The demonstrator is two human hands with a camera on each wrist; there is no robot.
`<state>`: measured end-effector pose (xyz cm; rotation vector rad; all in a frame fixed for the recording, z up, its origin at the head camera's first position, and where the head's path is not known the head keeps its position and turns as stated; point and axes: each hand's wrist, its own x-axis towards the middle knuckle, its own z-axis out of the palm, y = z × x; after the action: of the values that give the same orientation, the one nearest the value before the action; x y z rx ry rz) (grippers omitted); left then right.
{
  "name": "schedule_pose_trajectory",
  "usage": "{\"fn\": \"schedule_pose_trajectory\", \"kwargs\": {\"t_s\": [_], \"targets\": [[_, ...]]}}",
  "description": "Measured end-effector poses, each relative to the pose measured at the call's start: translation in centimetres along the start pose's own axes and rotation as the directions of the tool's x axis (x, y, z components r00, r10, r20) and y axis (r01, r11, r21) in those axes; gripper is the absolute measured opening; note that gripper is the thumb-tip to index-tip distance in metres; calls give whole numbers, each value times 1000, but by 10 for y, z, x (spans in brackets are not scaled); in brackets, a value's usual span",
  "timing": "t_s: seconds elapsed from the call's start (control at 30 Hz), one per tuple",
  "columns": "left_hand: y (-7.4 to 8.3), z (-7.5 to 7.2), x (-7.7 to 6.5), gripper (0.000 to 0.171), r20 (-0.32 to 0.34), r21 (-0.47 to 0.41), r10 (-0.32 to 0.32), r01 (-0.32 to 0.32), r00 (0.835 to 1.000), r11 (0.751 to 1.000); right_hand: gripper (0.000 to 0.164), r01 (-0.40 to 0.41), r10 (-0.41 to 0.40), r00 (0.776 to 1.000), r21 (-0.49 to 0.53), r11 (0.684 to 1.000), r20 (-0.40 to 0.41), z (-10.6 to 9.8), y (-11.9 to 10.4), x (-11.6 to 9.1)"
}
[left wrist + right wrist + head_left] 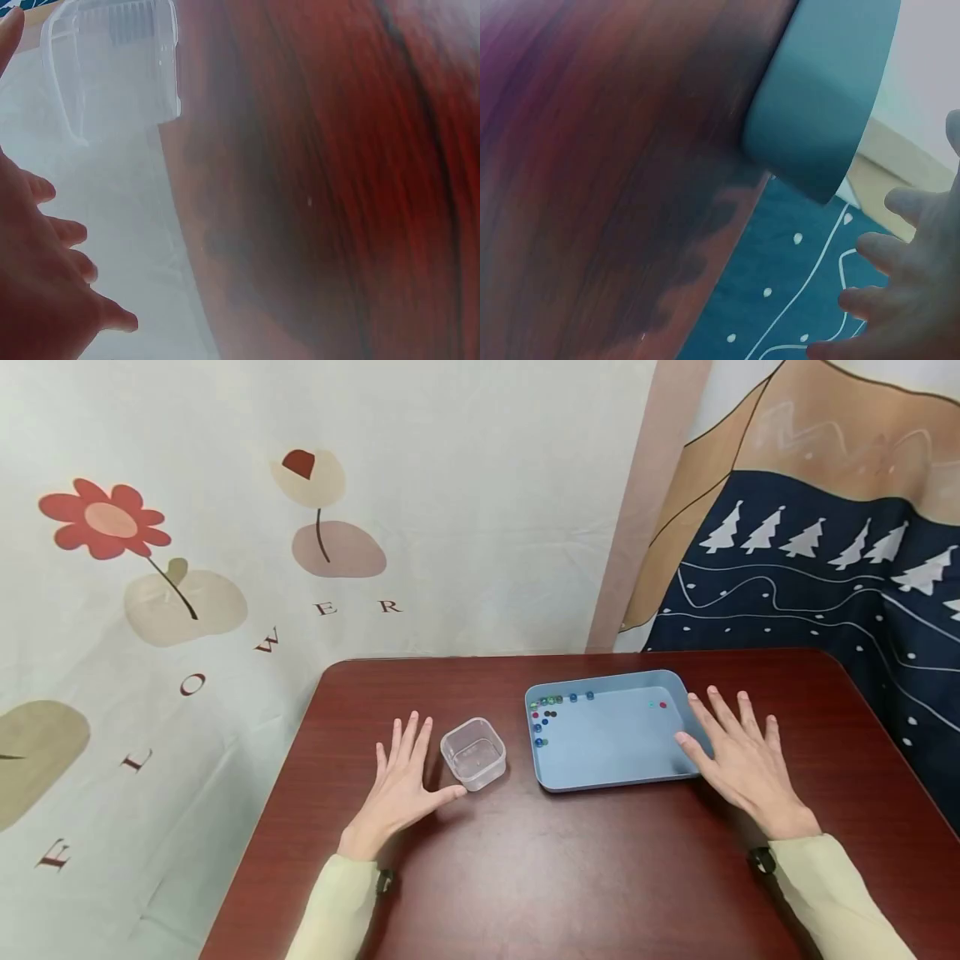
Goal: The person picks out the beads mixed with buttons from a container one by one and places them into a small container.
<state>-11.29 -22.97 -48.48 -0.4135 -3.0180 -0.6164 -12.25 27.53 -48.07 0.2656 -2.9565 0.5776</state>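
Note:
My left hand [402,777] is spread with straight fingers over the table, its thumb tip right by the near corner of a clear plastic box [474,753]. The box has no lid on and stands left of the tray; its ribbed side shows in the left wrist view. Fingers spread, my right hand [738,756] hovers at the right end of a blue tray [600,752], thumb overlapping the rim in the head view. Several small beads [551,700] in blue, green, red and dark colours lie along the tray's left side. A red bead [663,705] and a greenish one lie near its right end.
Everything stands on a dark red wooden table [525,877] with rounded far corners. Behind it hangs a white cloth [480,527] printed with flowers and letters. A navy cloth [795,585] with white trees hangs at the right.

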Motion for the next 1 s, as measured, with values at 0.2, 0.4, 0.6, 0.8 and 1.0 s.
{"fn": "schedule_pose_trajectory", "kwargs": {"t_s": [0.2,0.4,0.6,0.8,1.0], "targets": [[6,5,2,120,-39,-16,19,-20,999,1000,75,35,-34,999,35,999,-25,7,-18,6],[12,8,4,117,-43,-93,17,-21,999,995,73,95,-92,995,81,992,-42,17,-38,12],[16,11,9,116,-23,-133,7,-10,1000,991,73,131,-127,991,111,985,-44,26,-55,20],[21,12,12,116,7,-168,-7,8,1000,986,73,153,-150,988,139,978,-28,34,-73,25],[25,14,16,116,-12,-240,-6,3,1000,971,74,161,-164,986,161,974,9,42,-90,31]]}}
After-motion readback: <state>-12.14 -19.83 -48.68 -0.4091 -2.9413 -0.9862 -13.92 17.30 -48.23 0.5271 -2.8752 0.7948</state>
